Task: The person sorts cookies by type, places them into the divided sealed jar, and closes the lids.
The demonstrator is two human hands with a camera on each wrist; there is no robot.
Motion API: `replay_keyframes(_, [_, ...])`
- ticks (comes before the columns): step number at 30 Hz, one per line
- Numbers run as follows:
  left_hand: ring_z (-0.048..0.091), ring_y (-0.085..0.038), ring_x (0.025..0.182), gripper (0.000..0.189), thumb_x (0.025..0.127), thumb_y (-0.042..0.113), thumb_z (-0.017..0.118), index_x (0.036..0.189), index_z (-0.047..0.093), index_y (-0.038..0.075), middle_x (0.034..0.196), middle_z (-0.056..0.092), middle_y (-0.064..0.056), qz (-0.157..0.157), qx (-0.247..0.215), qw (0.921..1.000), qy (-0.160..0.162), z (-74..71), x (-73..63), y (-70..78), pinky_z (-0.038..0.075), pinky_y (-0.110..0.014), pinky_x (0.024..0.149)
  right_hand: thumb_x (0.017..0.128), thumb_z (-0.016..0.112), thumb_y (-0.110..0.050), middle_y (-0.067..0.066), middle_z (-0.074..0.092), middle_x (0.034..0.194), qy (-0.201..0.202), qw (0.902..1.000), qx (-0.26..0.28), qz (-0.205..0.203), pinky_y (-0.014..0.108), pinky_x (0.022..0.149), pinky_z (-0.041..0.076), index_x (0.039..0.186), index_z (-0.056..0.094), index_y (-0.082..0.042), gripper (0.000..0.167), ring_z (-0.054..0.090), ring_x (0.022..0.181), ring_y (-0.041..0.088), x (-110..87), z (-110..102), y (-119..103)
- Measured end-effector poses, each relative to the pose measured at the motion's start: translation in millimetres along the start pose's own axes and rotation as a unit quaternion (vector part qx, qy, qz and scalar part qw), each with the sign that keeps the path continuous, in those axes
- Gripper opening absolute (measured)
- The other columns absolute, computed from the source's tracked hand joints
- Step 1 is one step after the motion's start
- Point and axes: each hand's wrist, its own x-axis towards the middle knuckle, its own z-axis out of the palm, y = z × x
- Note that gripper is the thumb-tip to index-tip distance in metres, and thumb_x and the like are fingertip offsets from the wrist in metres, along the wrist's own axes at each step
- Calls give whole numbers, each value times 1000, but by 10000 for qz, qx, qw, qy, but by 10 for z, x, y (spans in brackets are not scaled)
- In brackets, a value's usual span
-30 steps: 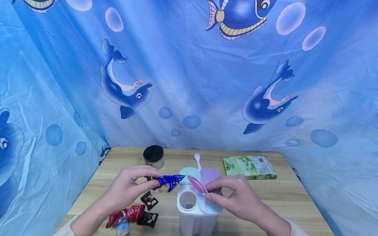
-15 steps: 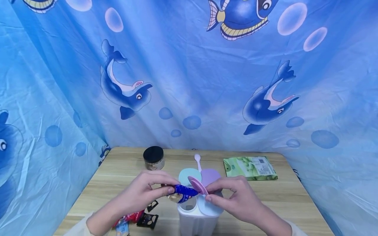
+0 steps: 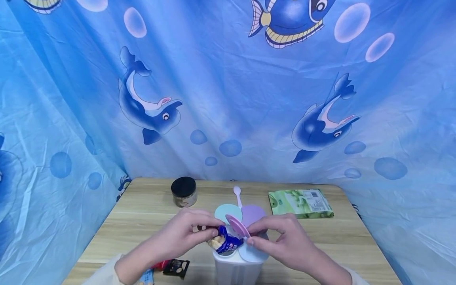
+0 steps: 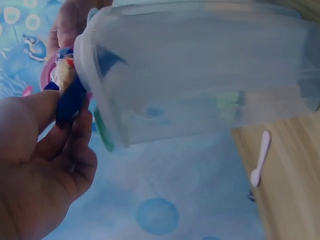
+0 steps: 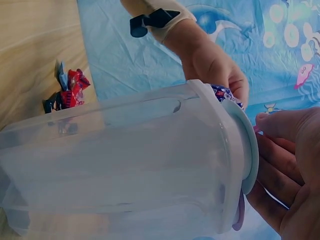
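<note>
In the head view my left hand [image 3: 179, 235] pinches a blue snack packet [image 3: 230, 243] with a clear, pale-filled end. That packet lies over the round front-left opening of a tall translucent storage canister [image 3: 236, 271]. Through the canister wall in the left wrist view, a blue tip of the packet [image 4: 109, 59] shows just inside the rim. My right hand [image 3: 285, 239] holds a small pink lid [image 3: 238, 226] tilted up between thumb and fingers, beside the opening. Flat mint [image 3: 227, 212], purple [image 3: 253, 215] and light blue [image 3: 253, 251] lids cover the other sections.
Left of the canister lie a black snack packet [image 3: 177, 268], a red one [image 3: 161, 265] and a light blue one [image 3: 147, 277]. Toward the back stand a black-lidded jar [image 3: 184, 192], a pale spoon [image 3: 237, 196] and a green bag [image 3: 301, 203]. A blue curtain [image 3: 228, 99] hangs behind.
My left hand has carried the blue packet right and down, from left of the canister onto its opening. The right hand keeps the pink lid raised in nearly the same place.
</note>
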Motion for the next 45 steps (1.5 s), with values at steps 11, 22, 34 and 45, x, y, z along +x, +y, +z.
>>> replay_keyframes(11, [64, -3, 92, 30, 90, 1, 76, 113, 77, 19, 106, 70, 10, 1548, 1269, 9765, 803, 105, 10, 131, 51, -11, 81, 90, 79, -9, -5, 79, 93, 13, 9999, -19, -136, 25, 73, 60, 102, 78, -17, 14, 74, 84, 5, 10, 10, 6])
replay_keyframes(22, [56, 1, 92, 28, 93, 23, 77, 120, 77, 16, 103, 66, 16, 953, 1582, 9815, 497, 106, -33, 179, 49, -11, 77, 91, 79, -10, -4, 79, 93, 0, 10000, 7, -35, 26, 72, 60, 103, 78, -18, 15, 73, 83, 6, 17, 18, 14])
replay_keyframes(34, [54, -2, 89, 18, 90, 24, 81, 107, 78, 20, 101, 72, 15, 1486, 2073, 9667, 202, 140, 46, 212, 44, -10, 78, 89, 80, -7, -3, 79, 94, -8, 9993, 61, -361, 24, 73, 59, 103, 78, -16, 17, 73, 85, 6, 6, 40, 57])
replay_keyframes(45, [47, 0, 80, 12, 86, 31, 84, 96, 82, 25, 88, 73, 23, 1060, 2402, 9632, -584, 32, 235, 285, 38, -13, 71, 89, 80, -7, -3, 79, 95, -52, 9990, 95, -434, 24, 74, 59, 103, 78, -16, 17, 73, 86, 7, 19, 22, 77])
